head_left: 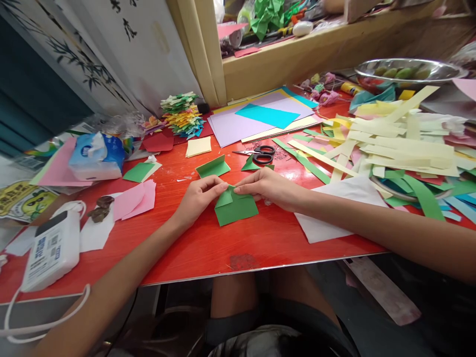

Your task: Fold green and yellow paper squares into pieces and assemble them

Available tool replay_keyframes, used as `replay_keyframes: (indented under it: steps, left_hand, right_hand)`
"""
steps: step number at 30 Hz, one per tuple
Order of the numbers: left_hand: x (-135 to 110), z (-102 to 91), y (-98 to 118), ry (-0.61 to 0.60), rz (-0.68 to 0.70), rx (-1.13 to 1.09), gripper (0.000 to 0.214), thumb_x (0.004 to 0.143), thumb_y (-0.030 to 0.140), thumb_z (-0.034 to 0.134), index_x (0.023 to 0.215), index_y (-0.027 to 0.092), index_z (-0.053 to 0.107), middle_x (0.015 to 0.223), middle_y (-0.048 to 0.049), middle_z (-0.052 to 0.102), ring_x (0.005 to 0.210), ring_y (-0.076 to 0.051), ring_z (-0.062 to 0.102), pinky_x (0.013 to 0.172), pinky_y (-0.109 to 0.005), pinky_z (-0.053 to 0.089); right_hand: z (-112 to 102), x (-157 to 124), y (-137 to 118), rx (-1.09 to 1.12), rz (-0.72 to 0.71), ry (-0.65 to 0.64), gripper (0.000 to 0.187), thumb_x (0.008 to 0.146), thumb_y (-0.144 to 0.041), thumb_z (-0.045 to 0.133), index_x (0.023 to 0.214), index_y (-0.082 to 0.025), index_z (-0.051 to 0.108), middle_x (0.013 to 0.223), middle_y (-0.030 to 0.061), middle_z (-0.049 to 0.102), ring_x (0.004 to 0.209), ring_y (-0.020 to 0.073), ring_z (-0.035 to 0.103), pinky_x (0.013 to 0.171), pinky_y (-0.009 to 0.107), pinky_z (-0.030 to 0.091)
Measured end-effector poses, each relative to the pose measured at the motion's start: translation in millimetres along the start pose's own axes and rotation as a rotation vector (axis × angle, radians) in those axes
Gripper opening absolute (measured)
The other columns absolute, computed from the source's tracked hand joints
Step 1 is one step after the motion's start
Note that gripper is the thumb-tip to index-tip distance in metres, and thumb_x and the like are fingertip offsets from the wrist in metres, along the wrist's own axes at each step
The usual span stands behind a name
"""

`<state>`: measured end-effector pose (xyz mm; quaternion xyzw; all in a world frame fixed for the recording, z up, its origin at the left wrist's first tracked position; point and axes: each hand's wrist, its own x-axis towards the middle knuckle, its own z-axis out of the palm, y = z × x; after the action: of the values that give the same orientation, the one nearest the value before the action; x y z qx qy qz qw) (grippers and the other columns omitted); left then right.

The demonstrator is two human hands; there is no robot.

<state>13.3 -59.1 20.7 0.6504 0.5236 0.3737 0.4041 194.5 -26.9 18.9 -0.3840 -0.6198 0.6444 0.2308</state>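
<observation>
On the red-painted worktop (186, 260), metal scissors with black handles (256, 151) lie just beyond a partly folded green paper rectangle (238, 211), whose far edge the left hand (199, 199) and right hand (274, 188) pinch between their fingers.

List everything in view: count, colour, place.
Held paper: one, green, both hands
Scissors: one, black handles, beyond hands
Paper stack: one, cream, centre
Folded block: one, multicoloured, back left
Large sheets: several, mixed, table's back
Strips: many, mostly cream, right
Bowl: one, silver, back right
Tissue pack: one, blue, left
Corded box: one, white, near left
Pink papers: several, pink, left
Shelf clutter: uncounted, mixed, back
Table: one, red, beneath
Left hand: one, bare, pinching paper
Right hand: one, bare, pinching paper
</observation>
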Motion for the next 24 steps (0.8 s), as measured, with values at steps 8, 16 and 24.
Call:
replay_keyframes:
  steps: [8,16,24]
  left_hand:
    - [-1,0.5,0,-0.015,0.027,0.042,0.023,0.072,0.038,0.058,0.070,0.015,0.057,0.063,0.0013,0.049,0.057,-0.008,0.041,0.052,-0.020,0.032]
    - [1,-0.5,-2,0.040,0.006,-0.039,0.021,0.071,0.036,0.060,0.067,0.015,0.057,0.061,0.0014,0.049,0.056,-0.008,0.042,0.051,-0.020,0.033]
    - [3,-1.2,-2,0.048,-0.043,-0.198,0.019,0.074,0.034,0.058,0.069,0.017,0.050,0.047,0.0058,0.038,0.038,-0.005,0.034,0.037,-0.018,0.029]
  right_hand:
    - [2,-1,-1,-0.050,-0.026,-0.046,0.021,0.065,-0.035,0.063,0.065,-0.014,0.066,0.050,-0.0024,0.046,0.042,0.0049,0.033,0.036,0.022,0.016]
    - [0,0,-2,-0.084,-0.002,-0.062,0.024,0.064,-0.038,0.065,0.060,-0.015,0.060,0.049,-0.0027,0.043,0.042,0.0055,0.035,0.035,0.021,0.015]
    - [1,9,11,0.086,-0.059,0.171,0.027,0.069,-0.040,0.062,0.061,-0.017,0.051,0.051,-0.0036,0.037,0.038,0.0051,0.030,0.031,0.021,0.017]
